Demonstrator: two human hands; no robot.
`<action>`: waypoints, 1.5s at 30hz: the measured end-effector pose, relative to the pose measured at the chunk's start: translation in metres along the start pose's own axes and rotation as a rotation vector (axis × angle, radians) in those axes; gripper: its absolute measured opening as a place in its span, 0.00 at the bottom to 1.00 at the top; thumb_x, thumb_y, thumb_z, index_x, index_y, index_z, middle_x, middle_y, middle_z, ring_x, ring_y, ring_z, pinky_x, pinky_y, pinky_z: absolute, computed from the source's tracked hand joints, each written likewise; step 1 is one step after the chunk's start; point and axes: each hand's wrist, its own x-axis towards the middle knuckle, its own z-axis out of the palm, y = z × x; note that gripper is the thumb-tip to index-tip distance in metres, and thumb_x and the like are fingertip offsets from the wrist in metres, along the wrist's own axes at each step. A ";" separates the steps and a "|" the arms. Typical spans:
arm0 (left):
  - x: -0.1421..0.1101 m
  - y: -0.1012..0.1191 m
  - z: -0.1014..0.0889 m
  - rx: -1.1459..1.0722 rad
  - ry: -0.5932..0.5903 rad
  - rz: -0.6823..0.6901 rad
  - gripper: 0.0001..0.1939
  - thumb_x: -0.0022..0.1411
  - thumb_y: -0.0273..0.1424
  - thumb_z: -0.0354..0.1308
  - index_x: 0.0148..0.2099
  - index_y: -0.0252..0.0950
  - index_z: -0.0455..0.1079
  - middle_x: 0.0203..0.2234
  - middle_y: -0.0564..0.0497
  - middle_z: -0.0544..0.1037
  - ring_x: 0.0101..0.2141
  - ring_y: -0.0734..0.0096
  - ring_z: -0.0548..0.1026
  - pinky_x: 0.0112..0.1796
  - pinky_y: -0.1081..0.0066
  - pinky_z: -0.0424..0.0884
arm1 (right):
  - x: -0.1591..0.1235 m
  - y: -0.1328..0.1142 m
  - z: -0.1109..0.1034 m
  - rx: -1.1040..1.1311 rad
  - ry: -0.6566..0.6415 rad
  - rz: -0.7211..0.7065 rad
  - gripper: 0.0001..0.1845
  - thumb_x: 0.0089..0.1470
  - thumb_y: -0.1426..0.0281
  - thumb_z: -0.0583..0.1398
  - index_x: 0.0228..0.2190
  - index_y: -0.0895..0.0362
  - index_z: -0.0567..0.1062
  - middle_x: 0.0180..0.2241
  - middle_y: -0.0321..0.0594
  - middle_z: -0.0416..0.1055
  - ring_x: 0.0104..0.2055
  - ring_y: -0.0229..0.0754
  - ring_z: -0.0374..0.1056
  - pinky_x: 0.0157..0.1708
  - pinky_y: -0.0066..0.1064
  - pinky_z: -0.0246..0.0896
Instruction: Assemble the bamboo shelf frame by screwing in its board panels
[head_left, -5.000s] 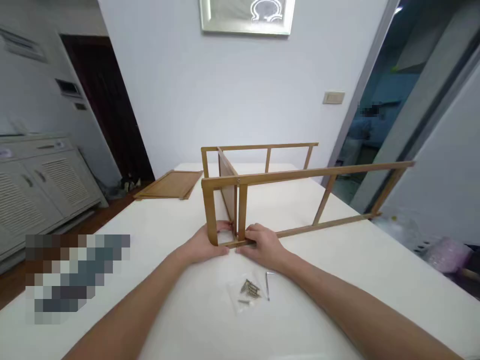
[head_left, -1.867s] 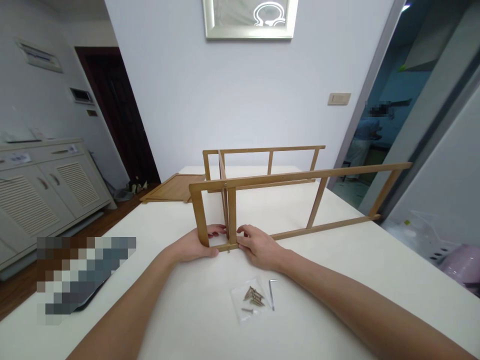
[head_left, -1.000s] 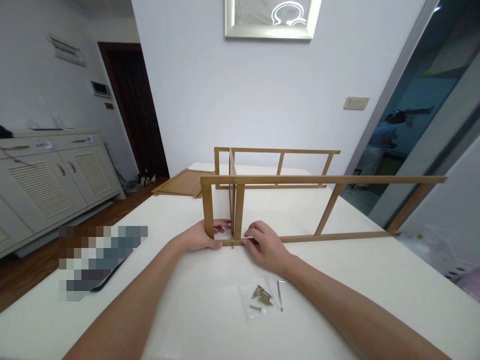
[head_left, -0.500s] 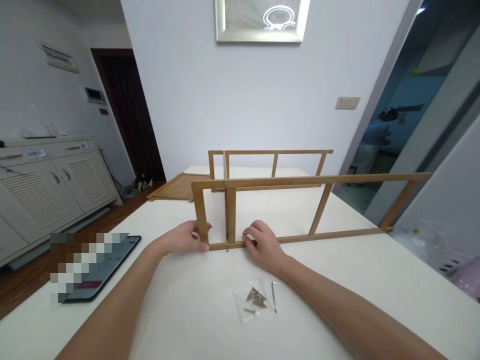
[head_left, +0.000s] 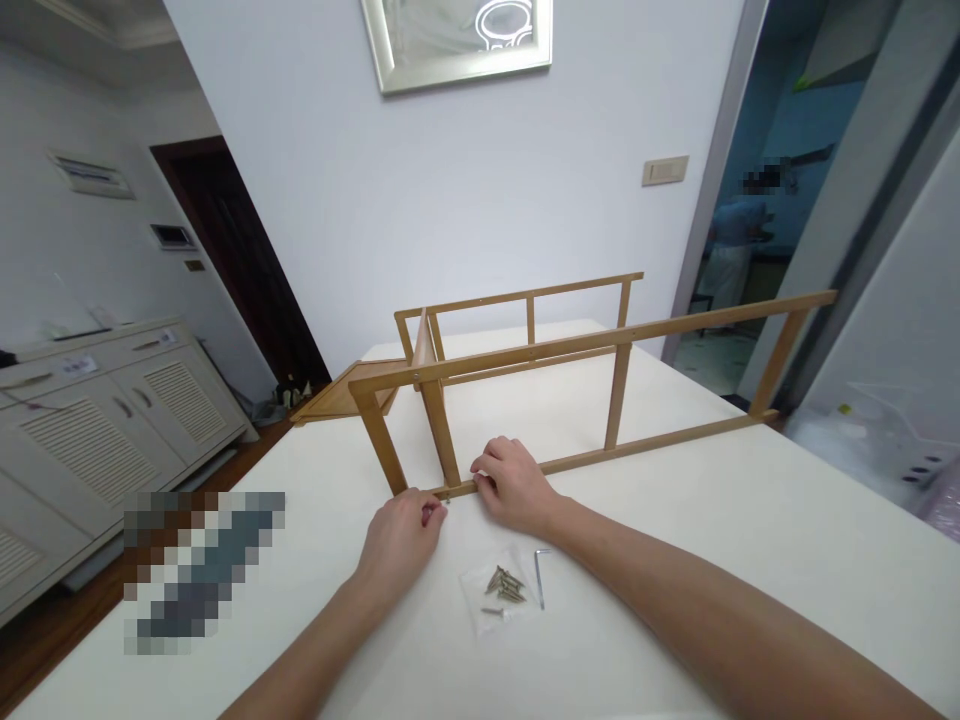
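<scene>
So your left hand has just come off the end upright of the wooden frame and round to its near bottom rail, fingers curled beside that little metal fastener; can't tell if they're pinching anything. Right hand's draped over the rail, grip unclear. Frame's sideways on the tabletop, so I'd guess that joint's your focus now.

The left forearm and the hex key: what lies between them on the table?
In the head view, a clear bag of screws lies between them, nearer the hex key.
</scene>
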 end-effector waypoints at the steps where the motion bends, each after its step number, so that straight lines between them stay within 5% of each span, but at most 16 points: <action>1: 0.002 0.000 0.003 0.002 0.015 -0.003 0.12 0.64 0.33 0.51 0.33 0.38 0.76 0.30 0.51 0.79 0.31 0.66 0.75 0.35 0.69 0.64 | 0.000 0.000 0.000 -0.005 -0.006 -0.003 0.07 0.54 0.76 0.57 0.32 0.58 0.75 0.32 0.42 0.67 0.37 0.43 0.61 0.37 0.35 0.52; 12: 0.002 0.007 0.022 0.158 0.110 -0.002 0.12 0.67 0.33 0.50 0.37 0.37 0.74 0.34 0.49 0.80 0.35 0.64 0.76 0.36 0.69 0.64 | -0.002 0.001 -0.001 -0.017 -0.053 -0.022 0.09 0.58 0.74 0.55 0.32 0.59 0.76 0.32 0.43 0.68 0.36 0.43 0.60 0.37 0.35 0.50; 28: 0.007 0.007 0.016 -0.015 0.111 -0.095 0.09 0.62 0.32 0.53 0.31 0.39 0.72 0.24 0.55 0.76 0.27 0.70 0.73 0.30 0.71 0.63 | -0.001 0.000 0.001 -0.024 -0.128 -0.024 0.10 0.59 0.75 0.54 0.32 0.58 0.76 0.31 0.42 0.69 0.35 0.42 0.61 0.37 0.35 0.50; 45: 0.002 0.012 0.014 0.177 0.087 -0.051 0.13 0.67 0.34 0.49 0.36 0.37 0.74 0.32 0.49 0.80 0.33 0.66 0.75 0.33 0.69 0.62 | 0.000 -0.001 0.001 0.004 -0.133 -0.016 0.11 0.60 0.74 0.54 0.32 0.59 0.76 0.30 0.42 0.69 0.36 0.43 0.62 0.37 0.35 0.51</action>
